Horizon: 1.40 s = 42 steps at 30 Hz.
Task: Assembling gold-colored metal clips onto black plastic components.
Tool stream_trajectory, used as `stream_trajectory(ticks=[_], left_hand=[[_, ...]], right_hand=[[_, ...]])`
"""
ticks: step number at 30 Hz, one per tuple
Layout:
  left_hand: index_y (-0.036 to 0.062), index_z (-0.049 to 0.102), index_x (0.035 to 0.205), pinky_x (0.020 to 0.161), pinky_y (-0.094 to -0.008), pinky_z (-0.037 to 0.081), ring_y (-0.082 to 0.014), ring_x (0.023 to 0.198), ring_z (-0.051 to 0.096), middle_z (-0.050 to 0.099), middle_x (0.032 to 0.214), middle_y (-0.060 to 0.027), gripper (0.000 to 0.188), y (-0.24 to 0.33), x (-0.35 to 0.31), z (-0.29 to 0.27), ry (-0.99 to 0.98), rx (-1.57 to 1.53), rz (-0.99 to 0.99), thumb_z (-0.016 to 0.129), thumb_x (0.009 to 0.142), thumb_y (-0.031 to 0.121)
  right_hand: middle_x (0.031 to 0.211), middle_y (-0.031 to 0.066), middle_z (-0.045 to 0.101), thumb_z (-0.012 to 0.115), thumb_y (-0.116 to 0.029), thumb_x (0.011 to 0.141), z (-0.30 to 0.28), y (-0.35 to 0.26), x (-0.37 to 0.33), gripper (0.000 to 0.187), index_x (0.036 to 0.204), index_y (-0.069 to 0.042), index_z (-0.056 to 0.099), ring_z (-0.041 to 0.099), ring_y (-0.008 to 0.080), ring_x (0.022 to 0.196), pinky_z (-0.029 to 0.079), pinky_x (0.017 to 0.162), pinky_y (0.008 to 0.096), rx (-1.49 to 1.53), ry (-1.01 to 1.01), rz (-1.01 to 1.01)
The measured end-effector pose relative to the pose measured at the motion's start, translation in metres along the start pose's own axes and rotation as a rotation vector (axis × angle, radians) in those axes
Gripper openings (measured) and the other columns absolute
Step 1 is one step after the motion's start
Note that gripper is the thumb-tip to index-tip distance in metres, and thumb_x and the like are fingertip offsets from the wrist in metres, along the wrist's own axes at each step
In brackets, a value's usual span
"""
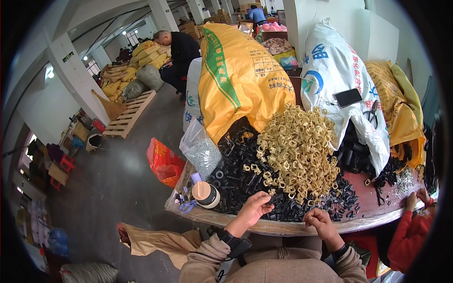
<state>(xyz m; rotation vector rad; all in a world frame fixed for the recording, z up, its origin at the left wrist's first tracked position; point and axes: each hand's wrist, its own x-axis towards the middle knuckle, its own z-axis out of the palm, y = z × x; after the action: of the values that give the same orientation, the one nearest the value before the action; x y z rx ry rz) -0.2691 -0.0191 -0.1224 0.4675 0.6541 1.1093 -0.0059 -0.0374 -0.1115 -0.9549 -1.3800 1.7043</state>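
My left hand point(255, 210) is held over the table's front edge, thumb and forefinger pinched on a small tan plastic buckle piece point(272, 192). To its right, my right hand point(319, 222) hovers near the edge with its fingers curled together; whatever they may hold is too small or hidden to make out. Just beyond both hands rises a heap of tan plastic buckle pieces point(297, 151). Small black plastic parts point(236, 191) spread around and in front of that heap.
A yellow woven sack point(245, 70) and a white one point(330, 70) spill onto the table. A phone point(348, 97) and scissors point(373, 113) lie on the white sack. At left stand a lidded cup point(205, 195) and a bag of grey pellets point(200, 148). A co-worker's red sleeve point(408, 240) is at right.
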Motion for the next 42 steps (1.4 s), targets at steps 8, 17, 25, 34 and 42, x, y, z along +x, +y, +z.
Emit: stream_trajectory(ticks=[8, 17, 25, 34, 42], left_hand=[[0.001, 0.049, 0.105, 0.075, -0.0273, 0.049, -0.0212, 0.087, 0.058, 0.055, 0.099, -0.0099, 0.021, -0.01, -0.003, 0.004, -0.021, -0.105, -0.089, 0.046, 0.085, 0.006], [0.0002, 0.049, 0.108, 0.086, -0.0299, 0.044, -0.0183, 0.094, 0.054, 0.054, 0.101, -0.0094, 0.027, -0.024, 0.008, 0.021, -0.117, -0.125, -0.198, 0.047, 0.081, -0.002], [-0.0002, 0.049, 0.104, 0.078, -0.0269, 0.047, -0.0166, 0.087, 0.056, 0.054, 0.1, -0.0082, 0.021, -0.063, 0.009, 0.06, 0.013, 0.122, -0.195, 0.045, 0.084, 0.003], [0.0019, 0.043, 0.114, 0.078, -0.0314, 0.05, -0.0172, 0.089, 0.057, 0.053, 0.104, -0.0085, 0.027, -0.059, 0.005, 0.059, -0.136, -0.051, -0.342, 0.041, 0.088, 0.009], [0.0011, 0.045, 0.115, 0.076, -0.03, 0.05, -0.017, 0.087, 0.057, 0.056, 0.1, -0.0072, 0.03, -0.054, 0.01, 0.052, -0.061, 0.043, -0.308, 0.045, 0.088, 0.014]], right_hand=[[0.08, 0.0051, 0.055, 0.049, -0.01, 0.085, 0.005, -0.002, 0.003, 0.012, 0.081, 0.0, 0.051, 0.05, 0.0085, 0.064, 0.042, 0.062, 0.0215, -0.026, -0.064, -0.013], [0.073, 0.0007, 0.054, 0.05, -0.009, 0.085, 0.012, -0.02, 0.006, 0.009, 0.081, -0.001, 0.052, 0.048, 0.0069, 0.062, 0.04, 0.056, 0.0196, -0.107, -0.141, -0.045], [0.061, 0.0054, 0.053, 0.053, -0.008, 0.081, 0.027, -0.035, 0.007, 0.007, 0.079, -0.001, 0.053, 0.048, 0.0112, 0.052, 0.04, 0.049, 0.024, -0.507, -0.056, -0.209], [0.064, 0.0112, 0.051, 0.054, -0.003, 0.076, 0.017, -0.033, 0.012, 0.003, 0.078, -0.001, 0.053, 0.052, 0.0224, 0.055, 0.042, 0.051, 0.0291, -0.567, 0.059, -0.258], [0.069, 0.0102, 0.051, 0.056, -0.003, 0.074, 0.009, -0.018, 0.018, 0.006, 0.079, 0.0, 0.053, 0.052, 0.023, 0.062, 0.042, 0.056, 0.0302, -0.539, 0.027, -0.285]])
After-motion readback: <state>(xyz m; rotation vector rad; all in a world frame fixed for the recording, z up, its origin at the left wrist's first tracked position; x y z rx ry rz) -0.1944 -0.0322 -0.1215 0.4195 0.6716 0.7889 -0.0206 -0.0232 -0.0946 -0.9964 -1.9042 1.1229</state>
